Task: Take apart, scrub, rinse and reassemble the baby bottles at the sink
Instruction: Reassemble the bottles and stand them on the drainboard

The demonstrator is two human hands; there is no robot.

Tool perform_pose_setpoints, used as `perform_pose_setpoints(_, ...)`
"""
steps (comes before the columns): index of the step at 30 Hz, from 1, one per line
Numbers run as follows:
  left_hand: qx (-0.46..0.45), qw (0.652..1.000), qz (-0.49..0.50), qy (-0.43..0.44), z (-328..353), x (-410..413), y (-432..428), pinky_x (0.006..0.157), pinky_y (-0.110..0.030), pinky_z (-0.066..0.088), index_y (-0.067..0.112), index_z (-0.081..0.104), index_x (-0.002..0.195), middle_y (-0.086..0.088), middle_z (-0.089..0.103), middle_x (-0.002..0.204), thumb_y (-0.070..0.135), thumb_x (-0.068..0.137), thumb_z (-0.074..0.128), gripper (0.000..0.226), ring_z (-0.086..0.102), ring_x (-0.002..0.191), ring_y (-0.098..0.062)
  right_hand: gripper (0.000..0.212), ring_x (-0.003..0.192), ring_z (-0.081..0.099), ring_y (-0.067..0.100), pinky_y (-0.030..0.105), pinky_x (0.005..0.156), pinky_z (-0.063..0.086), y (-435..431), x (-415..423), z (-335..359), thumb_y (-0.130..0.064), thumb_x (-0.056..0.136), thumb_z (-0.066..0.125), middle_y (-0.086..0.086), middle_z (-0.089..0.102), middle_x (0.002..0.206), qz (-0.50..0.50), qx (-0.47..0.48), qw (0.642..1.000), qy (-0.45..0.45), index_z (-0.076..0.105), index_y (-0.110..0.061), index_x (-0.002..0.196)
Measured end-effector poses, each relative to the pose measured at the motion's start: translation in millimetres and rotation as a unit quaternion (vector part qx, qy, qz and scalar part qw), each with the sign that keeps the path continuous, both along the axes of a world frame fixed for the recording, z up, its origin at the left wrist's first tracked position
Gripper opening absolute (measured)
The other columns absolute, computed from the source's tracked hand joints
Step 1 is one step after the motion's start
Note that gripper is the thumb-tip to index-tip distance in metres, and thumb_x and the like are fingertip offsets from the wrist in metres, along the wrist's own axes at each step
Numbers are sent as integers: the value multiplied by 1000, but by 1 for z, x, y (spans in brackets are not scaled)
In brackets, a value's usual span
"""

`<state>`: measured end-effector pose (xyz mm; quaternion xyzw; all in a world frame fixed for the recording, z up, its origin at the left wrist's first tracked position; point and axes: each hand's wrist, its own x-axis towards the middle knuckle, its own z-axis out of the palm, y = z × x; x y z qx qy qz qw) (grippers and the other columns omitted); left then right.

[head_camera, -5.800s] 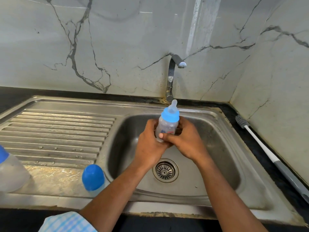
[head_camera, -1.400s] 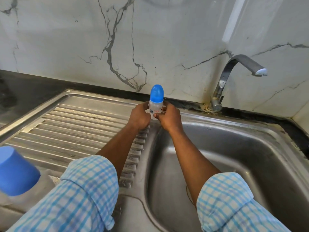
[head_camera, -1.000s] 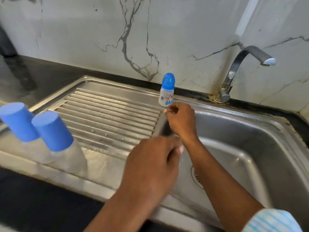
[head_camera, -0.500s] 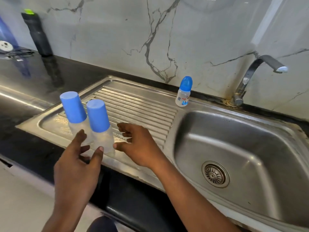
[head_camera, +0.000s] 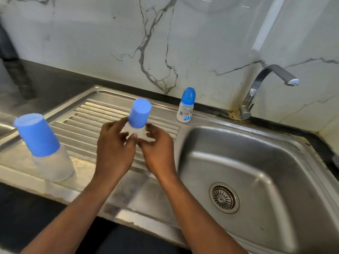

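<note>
Bottle (head_camera: pixel 139 114) clasped between left hand (head_camera: pixel 114 151), right hand (head_camera: pixel 158 149).

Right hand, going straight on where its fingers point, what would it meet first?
The right hand grips the blue-capped bottle, so that comes first; beyond it, probably the left hand, though blur hides depth.

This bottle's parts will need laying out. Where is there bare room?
Bare: the drainboard ribs between the left bottle and the left hand, the ribs left of the small bottle, and the basin. Crowded mid-board, where the right hand also grips the held bottle.
</note>
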<state>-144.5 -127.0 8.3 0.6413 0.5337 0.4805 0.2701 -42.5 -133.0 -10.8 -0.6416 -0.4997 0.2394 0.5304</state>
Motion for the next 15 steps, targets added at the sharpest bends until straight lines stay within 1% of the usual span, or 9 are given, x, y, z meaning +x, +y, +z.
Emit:
perform_pose_setpoints(1,1,1000,-15,-7,4,12,23,79,-13,43,18,59,134,1,54,120,5,87,69,50,64,86,-12,52,114,61,15,35,101,48,13,8,2,-11,84,71,3,65,128,-23,10,1000,0,59,-12,134)
perform_pose_setpoints(2,-5,999,-28,-14,7,23,45,78,-14,45,18,60,132,1,57,122,7,85,72,50,67,90,-15,53,118,59,16,35,103,46,24,15,6,-11,85,70,5,63,131,-40,15,999,-6,57,-11,137)
perform_pose_setpoints(4,-26,998,-51,-19,14,46,86,80,-23,47,17,61,130,-1,64,123,14,83,77,50,68,94,-19,55,125,54,19,36,106,44,49,28,11,-9,87,66,6,58,137,-67,17,997,-20,52,-9,140)
perform_pose_setpoints(5,-33,998,-58,-19,15,57,103,81,-25,46,15,61,128,-2,66,121,16,82,78,49,68,95,-18,54,125,54,20,38,106,44,60,32,11,-8,87,64,7,58,137,-79,19,996,-29,52,-10,140)
perform_pose_setpoints(7,-39,997,-62,-23,12,73,129,79,-22,42,12,64,122,-3,68,116,18,83,78,42,66,96,-15,46,117,58,25,42,98,49,77,38,8,-7,86,58,8,61,127,-98,23,993,-53,57,-12,131)
perform_pose_setpoints(8,-41,996,-69,-27,10,87,148,79,-20,40,11,66,120,-4,69,115,19,84,77,39,65,99,-15,43,113,59,25,42,95,51,93,46,6,-6,85,57,8,61,123,-110,24,992,-63,57,-11,128)
perform_pose_setpoints(9,-43,996,-72,-26,6,92,154,80,-20,40,10,66,119,-5,70,114,19,85,76,37,64,101,-15,42,113,59,25,39,95,50,96,47,5,-4,86,56,8,60,124,-113,15,991,-71,56,-10,128)
perform_pose_setpoints(11,-45,995,-82,-22,-1,100,162,83,-23,43,11,67,121,-6,71,114,20,87,74,36,64,102,-15,45,115,57,25,33,96,48,102,53,2,-2,89,55,9,55,130,-121,-4,990,-77,53,-9,133)
perform_pose_setpoints(15,-42,994,-96,-17,-9,114,177,84,-22,42,11,65,126,-4,69,118,22,90,72,39,61,98,-11,56,126,50,25,30,102,40,112,64,-6,0,91,54,8,44,145,-109,-34,989,-90,41,-8,145)
